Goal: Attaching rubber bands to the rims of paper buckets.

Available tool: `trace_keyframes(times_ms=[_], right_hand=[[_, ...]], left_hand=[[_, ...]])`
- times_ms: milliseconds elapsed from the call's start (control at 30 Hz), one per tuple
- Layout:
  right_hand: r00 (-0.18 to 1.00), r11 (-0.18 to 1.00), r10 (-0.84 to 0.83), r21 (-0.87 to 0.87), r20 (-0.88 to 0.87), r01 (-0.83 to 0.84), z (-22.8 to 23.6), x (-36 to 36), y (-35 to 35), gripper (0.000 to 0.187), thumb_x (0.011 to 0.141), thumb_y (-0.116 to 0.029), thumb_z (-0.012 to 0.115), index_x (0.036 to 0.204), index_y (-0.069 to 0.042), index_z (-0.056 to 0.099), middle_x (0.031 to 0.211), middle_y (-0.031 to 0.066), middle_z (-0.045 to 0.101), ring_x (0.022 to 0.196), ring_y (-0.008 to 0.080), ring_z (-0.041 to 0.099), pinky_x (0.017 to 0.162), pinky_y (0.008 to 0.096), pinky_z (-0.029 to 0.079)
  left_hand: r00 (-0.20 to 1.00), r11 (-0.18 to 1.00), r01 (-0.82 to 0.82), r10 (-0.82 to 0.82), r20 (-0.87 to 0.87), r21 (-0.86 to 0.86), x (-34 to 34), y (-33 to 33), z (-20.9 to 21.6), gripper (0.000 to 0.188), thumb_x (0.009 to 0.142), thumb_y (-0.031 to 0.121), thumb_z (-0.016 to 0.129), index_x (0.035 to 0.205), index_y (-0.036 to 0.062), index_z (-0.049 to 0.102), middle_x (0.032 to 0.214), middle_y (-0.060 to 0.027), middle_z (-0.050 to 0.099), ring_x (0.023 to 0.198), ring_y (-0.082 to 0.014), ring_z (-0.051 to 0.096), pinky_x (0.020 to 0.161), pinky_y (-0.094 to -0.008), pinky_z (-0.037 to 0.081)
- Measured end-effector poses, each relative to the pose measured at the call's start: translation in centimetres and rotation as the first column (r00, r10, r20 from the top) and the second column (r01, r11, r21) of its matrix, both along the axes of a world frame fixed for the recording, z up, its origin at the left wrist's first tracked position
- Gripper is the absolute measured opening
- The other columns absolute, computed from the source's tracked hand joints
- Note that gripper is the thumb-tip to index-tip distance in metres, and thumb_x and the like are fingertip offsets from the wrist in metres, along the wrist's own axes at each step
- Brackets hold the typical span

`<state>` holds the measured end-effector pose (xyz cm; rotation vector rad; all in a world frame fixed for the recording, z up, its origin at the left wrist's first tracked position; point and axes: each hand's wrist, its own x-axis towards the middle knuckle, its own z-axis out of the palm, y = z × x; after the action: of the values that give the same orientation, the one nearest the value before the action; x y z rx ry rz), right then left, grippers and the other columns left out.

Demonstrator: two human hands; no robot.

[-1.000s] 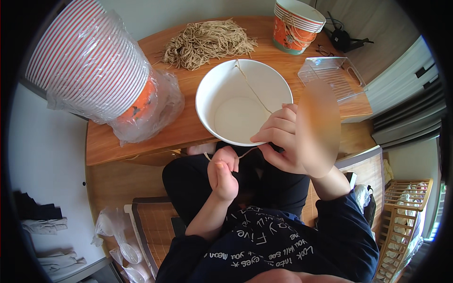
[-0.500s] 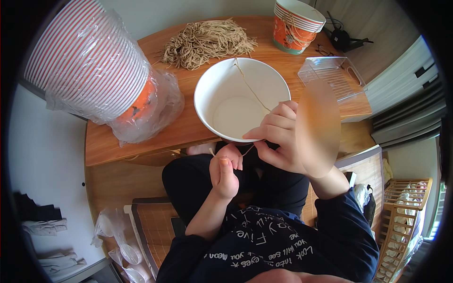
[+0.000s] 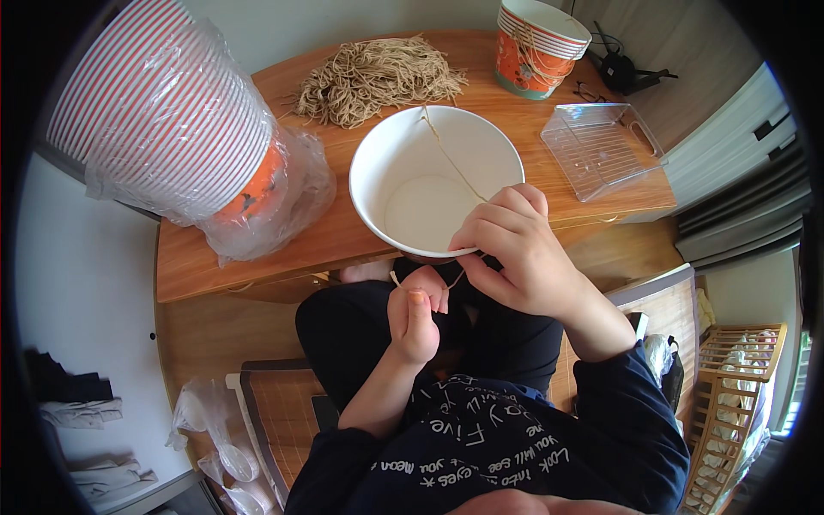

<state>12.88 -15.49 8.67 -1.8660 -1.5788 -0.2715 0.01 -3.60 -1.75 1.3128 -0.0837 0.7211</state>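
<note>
A large white paper bucket tilts toward me at the table's front edge, its open mouth facing up. A thin twine runs from the far rim across the inside to my right hand. That hand grips the near right rim, fingers inside the bucket and thumb outside below it. Just under the near rim, my left hand is closed on the twine, with a short end sticking out beside the thumb. Twine also stretches from the left hand toward the bucket's near wall. Where it enters the wall is hidden.
A tall plastic-wrapped stack of paper buckets leans on the left. Behind lies a heap of cut twine. Several nested orange buckets stand at the back right, near a clear plastic tray and eyeglasses.
The bucket has shifted very slightly left. My left hand has moved a little to the right, and my right hand has turned slightly at the rim, still gripping it.
</note>
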Motion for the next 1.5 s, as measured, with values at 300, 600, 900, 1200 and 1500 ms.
trace_keyframes(times_ms=[300,600,900,1200,1500], right_hand=[[0.986,0.995,0.08,-0.045,-0.148,-0.088,0.4,0.3,-0.5,0.015,0.084,-0.007,0.072,0.097,-0.011,0.068,0.098,0.0022,0.064,0.103,0.0236,0.059,0.114,0.0555,0.026],[0.965,0.995,0.098,0.026,-0.242,-0.094,0.5,0.3,0.2,0.011,0.087,-0.005,0.07,0.097,-0.01,0.069,0.096,0.003,0.066,0.1,0.0218,0.063,0.114,0.0551,0.028],[0.903,0.844,0.209,0.536,-0.376,0.028,-1.2,3.6,-2.6,0.002,0.087,0.001,0.069,0.088,0.0,0.068,0.089,0.0114,0.074,0.083,0.0187,0.065,0.076,0.0327,0.05],[0.713,0.664,-0.588,0.275,-0.381,0.695,-2.2,14.8,-12.3,0.014,0.092,-0.004,0.069,0.104,0.001,0.073,0.105,0.0078,0.075,0.092,0.0127,0.068,0.085,0.0254,0.052],[0.626,0.6,-0.707,0.189,-0.329,0.777,-1.3,14.2,-10.9,0.017,0.091,-0.008,0.069,0.106,-0.001,0.073,0.1,0.0066,0.074,0.088,0.0139,0.066,0.079,0.0264,0.051]], left_hand=[[0.998,0.998,-0.067,0.067,0.01,0.016,0.6,0.4,0.1,0.052,0.109,0.045,0.031,0.074,0.0083,0.04,0.072,-0.0043,0.041,0.063,-0.0155,0.04,0.061,-0.0288,0.033],[0.989,0.987,-0.149,0.147,0.032,0.054,0.6,1.1,0.4,0.05,0.11,0.042,0.029,0.074,0.0082,0.039,0.073,-0.0057,0.042,0.063,-0.0159,0.04,0.062,-0.0288,0.033],[0.988,0.987,-0.154,0.153,0.013,0.055,0.5,1.4,0.4,0.051,0.108,0.046,0.031,0.073,0.0094,0.036,0.069,-0.0048,0.038,0.062,-0.0154,0.038,0.061,-0.0282,0.032],[0.999,1.0,-0.016,0.016,0.036,-0.015,-0.7,1.1,1.2,0.047,0.106,0.033,0.036,0.066,0.0084,0.036,0.063,-0.0036,0.039,0.054,-0.0126,0.036,0.048,-0.0266,0.029],[0.993,0.992,0.114,-0.114,-0.014,0.045,-0.9,0.5,1.9,0.044,0.104,0.023,0.044,0.064,0.0056,0.043,0.059,-0.0034,0.045,0.051,-0.0123,0.042,0.049,-0.0271,0.03]])
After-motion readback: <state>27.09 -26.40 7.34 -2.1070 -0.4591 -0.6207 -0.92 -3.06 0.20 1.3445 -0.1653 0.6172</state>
